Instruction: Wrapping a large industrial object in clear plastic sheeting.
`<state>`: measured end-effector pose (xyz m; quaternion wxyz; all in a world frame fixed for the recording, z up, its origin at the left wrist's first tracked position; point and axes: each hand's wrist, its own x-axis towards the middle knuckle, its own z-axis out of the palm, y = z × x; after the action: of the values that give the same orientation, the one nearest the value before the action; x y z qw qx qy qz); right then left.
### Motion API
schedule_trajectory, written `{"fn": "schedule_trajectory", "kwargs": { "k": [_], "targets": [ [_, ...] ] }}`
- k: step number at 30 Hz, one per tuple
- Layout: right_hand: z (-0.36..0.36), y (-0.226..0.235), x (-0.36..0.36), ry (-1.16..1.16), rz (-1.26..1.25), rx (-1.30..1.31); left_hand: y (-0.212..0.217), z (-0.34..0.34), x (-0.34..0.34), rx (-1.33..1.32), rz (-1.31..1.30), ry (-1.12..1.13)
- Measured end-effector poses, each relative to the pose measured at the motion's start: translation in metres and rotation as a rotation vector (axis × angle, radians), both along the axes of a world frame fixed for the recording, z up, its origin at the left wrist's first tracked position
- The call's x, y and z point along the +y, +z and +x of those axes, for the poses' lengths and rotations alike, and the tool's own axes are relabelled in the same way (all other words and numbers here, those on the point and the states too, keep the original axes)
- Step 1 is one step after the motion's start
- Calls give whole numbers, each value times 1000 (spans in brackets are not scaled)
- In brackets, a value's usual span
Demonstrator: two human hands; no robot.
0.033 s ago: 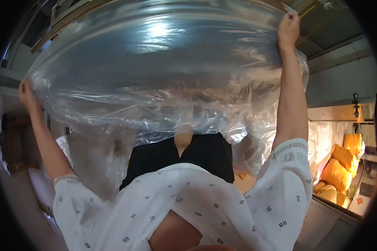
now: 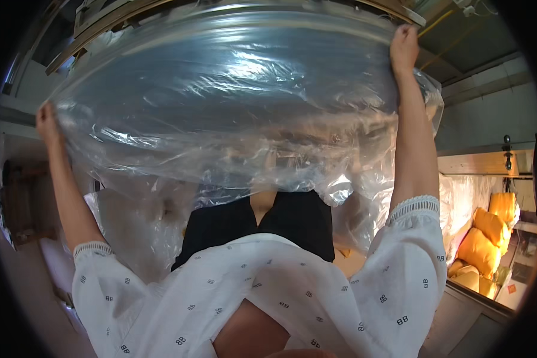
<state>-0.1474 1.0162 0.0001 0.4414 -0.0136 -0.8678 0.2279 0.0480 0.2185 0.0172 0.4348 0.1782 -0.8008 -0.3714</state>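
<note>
A large clear plastic sheet [image 2: 232,95] is stretched wide in front of me and fills the upper half of the view. My left hand [image 2: 46,122] grips its left edge, with the arm raised. My right hand [image 2: 404,48] is higher and pinches the sheet's upper right corner. The sheet's crumpled lower part [image 2: 161,227] hangs down over my dark skirt [image 2: 292,221]. My white patterned blouse [image 2: 268,286] fills the bottom of the view.
Yellow stuffed bags [image 2: 489,235] are piled at the right behind more clear plastic [image 2: 459,203]. Wooden boards [image 2: 95,33] run across the top behind the sheet. A grey wall [image 2: 489,113] stands at the right, and a dark wooden piece [image 2: 24,203] at the left.
</note>
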Motion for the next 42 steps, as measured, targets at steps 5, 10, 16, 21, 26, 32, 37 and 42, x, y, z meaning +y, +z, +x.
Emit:
{"fn": "schedule_trajectory", "kwargs": {
  "k": [5, 10, 16, 21, 26, 32, 37, 42],
  "targets": [
    [-4, -37, -16, 178, -469, -151, -69, -65, -38, -143, 35, 67],
    [-28, -46, 7, 199, -275, -157, -66, -117, -19, -135, 222, -62],
    [-45, -47, 13, 157, -231, -178, -58, -126, -18, -188, 200, 41],
    [-46, -43, 16, 3, -184, -165, -62, -129, -25, -313, 5, 153],
    [-44, -42, 5, -107, -197, -156, -70, -120, -41, -282, 105, 150],
    [-57, -48, 34, -87, -286, -233, -69, -117, -41, -117, 484, -58],
    [-59, -48, 47, -85, -279, -271, -56, -114, 1, -102, 440, -156],
    [-27, -29, -12, -145, -21, -96, -36, -79, -30, -152, 58, -191]
  ]
}}
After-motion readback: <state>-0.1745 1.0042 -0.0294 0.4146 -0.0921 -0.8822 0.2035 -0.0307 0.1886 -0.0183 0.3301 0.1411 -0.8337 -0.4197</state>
